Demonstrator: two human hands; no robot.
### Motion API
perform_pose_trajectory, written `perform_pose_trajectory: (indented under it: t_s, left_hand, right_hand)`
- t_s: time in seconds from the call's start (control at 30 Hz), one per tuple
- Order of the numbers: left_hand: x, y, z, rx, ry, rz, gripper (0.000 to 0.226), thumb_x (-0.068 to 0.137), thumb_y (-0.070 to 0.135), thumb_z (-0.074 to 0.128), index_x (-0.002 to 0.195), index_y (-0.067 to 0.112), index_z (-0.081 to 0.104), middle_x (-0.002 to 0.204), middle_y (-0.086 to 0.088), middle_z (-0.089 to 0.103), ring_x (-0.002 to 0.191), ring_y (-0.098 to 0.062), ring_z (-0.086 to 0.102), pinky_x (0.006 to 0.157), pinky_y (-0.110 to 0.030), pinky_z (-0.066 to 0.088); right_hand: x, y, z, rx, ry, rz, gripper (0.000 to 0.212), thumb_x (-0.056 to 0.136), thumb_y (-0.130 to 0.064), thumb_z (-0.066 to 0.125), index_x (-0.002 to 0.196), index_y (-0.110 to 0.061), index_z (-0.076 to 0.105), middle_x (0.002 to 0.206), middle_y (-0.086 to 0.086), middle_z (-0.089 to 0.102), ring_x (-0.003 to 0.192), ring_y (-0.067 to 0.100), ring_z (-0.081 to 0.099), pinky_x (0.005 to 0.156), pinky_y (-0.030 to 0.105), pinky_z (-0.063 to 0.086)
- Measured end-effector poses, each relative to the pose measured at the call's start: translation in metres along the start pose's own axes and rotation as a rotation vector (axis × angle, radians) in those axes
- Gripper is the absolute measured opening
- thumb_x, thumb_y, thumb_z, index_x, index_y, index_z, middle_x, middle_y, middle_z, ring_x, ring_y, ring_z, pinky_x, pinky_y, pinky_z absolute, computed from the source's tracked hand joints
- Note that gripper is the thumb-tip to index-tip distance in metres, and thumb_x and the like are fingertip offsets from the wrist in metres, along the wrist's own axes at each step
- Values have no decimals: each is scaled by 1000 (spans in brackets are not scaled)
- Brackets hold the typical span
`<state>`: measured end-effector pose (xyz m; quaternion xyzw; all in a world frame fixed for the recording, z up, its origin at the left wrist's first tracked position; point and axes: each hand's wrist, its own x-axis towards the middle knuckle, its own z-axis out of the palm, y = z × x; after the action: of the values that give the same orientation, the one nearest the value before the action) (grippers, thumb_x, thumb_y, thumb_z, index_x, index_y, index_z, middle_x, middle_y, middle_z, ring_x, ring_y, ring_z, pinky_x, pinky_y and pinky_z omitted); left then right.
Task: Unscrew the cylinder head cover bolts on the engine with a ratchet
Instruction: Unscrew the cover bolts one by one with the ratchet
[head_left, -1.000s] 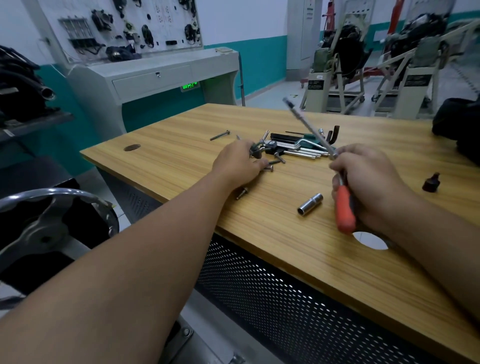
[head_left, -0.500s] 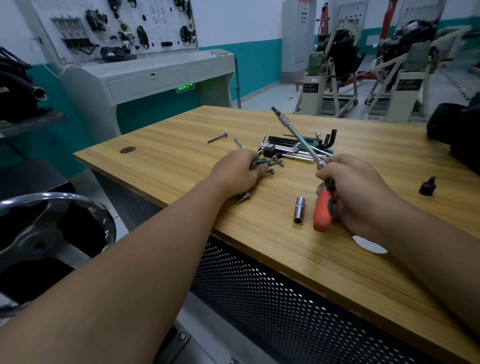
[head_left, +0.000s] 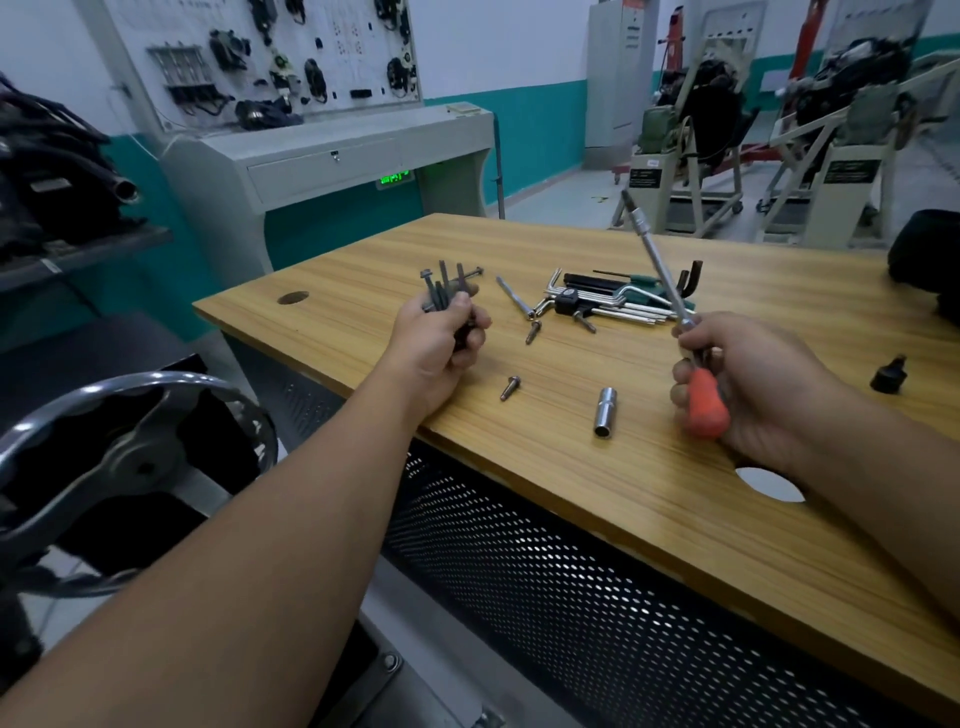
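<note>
Nearest the camera, two bare forearms reach out over the front edge of a wooden counter (head_left: 597, 499) with a perforated metal panel under it. A round cable hole (head_left: 769, 484) is cut in the top just beside the right wrist.

The right hand (head_left: 748, 384) is curled round the orange handle of a ratchet driver (head_left: 702, 405). Its long metal shaft slants up and away to the left, the tip raised well above the counter. The left hand (head_left: 441, 343) is closed round a bundle of dark bolts (head_left: 447, 291), whose heads stick up out of the fist; it is held just above the counter near the left edge.

Between the two hands a chrome socket (head_left: 605, 411) lies on its side, open end toward the camera. A single short bolt (head_left: 510, 387) lies to the left of it, apart from the socket. Farther right, near the counter's edge, sits a small black adapter (head_left: 889, 374).

Beyond these lie two more loose bolts (head_left: 533, 331), an extension bar (head_left: 514, 297), and a set of hex keys (head_left: 608, 305) in a black and green holder, part of it behind the ratchet shaft. A second cable hole (head_left: 293, 298) shows near the far left corner.

At far left a metal handwheel (head_left: 119, 457) stands beside the counter. In the background are a grey training console with a component board (head_left: 270, 62) and engines on stands (head_left: 711, 104).
</note>
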<state>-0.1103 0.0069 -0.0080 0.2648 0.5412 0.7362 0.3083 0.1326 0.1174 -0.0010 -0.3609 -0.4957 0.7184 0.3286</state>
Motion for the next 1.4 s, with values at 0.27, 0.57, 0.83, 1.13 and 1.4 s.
perform_pose_trajectory:
  t_s: [0.27, 0.57, 0.83, 1.13, 1.4]
  left_hand:
    - [-12, 6, 8, 11, 30, -38, 11, 109, 17, 47, 110, 13, 57, 81, -9, 76, 70, -18, 71, 59, -28, 47]
    - [-9, -6, 14, 597, 61, 178, 5, 106, 25, 53, 104, 28, 56, 84, 7, 78, 83, -1, 72, 79, -29, 52]
    - [-9, -8, 15, 637, 64, 205, 13, 107, 9, 46, 102, 18, 53, 85, 1, 77, 80, -13, 70, 83, -35, 58]
    - [-9, -8, 18, 688, 79, 191, 18, 106, 10, 49, 102, 26, 56, 87, 6, 75, 85, -6, 71, 77, -25, 56]
    - [-13, -6, 14, 850, 247, 302, 18, 101, 44, 60, 95, 27, 61, 86, 6, 61, 78, -11, 57, 65, -30, 46]
  right_hand:
    - [2, 0, -2, 24, 5, 42, 10, 96, -11, 50, 103, -15, 55, 83, 6, 41, 56, 15, 42, 47, 24, 37]
    - [5, 4, -1, 36, 34, -12, 10, 95, -10, 52, 104, -14, 55, 83, 5, 45, 49, 10, 49, 51, 30, 39]
    - [6, 4, -1, 17, 30, -33, 14, 95, -8, 50, 107, -11, 52, 86, 8, 41, 51, 13, 46, 54, 32, 36]
    - [5, 4, -1, 9, 26, -28, 12, 94, -8, 50, 105, -12, 53, 82, 8, 41, 52, 15, 44, 51, 31, 37]
    - [4, 4, -3, 51, 41, -18, 14, 94, -8, 50, 107, -11, 56, 77, 7, 44, 47, 13, 47, 47, 29, 39]
